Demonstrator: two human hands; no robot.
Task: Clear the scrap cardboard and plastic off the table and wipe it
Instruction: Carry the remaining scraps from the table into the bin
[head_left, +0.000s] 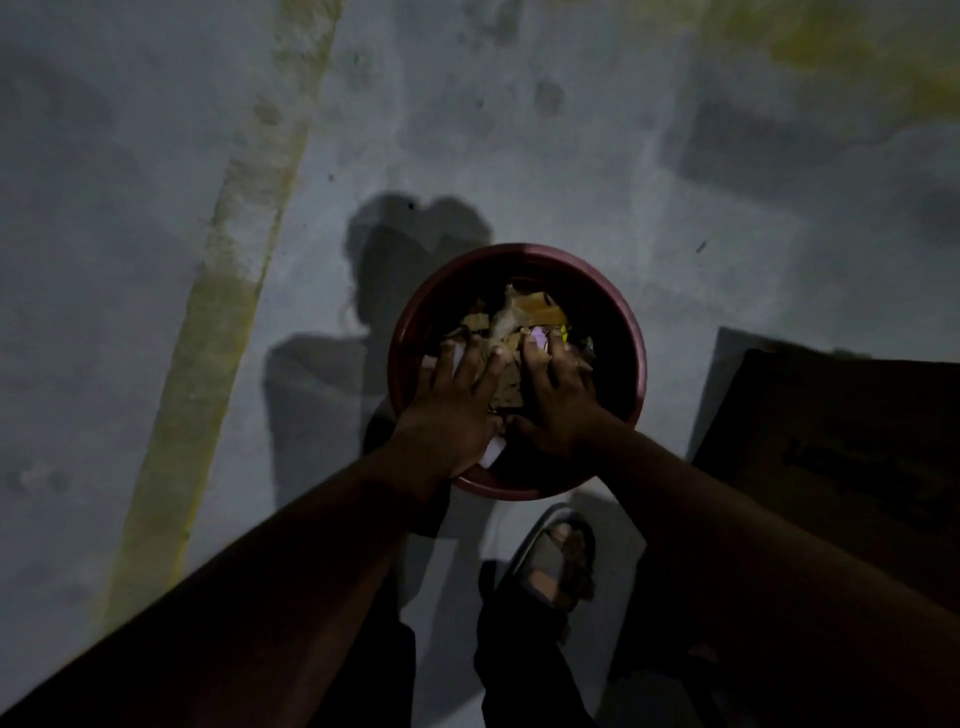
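A round dark red bin (631, 353) stands on the grey floor straight below me, filled with scraps of brown cardboard and bits of yellow and pale plastic (524, 312). My left hand (457, 405) lies flat on the scraps at the bin's left side, fingers spread and straight. Beside it, my right hand (558, 395) also presses down on the pile with its fingers extended. The light is dim, and the lower scraps are hidden under both hands.
A dark cardboard box (841, 447) sits on the floor right of the bin. My sandalled foot (558, 561) is just in front of the bin. A faded yellow stripe (218, 332) runs along the floor on the left.
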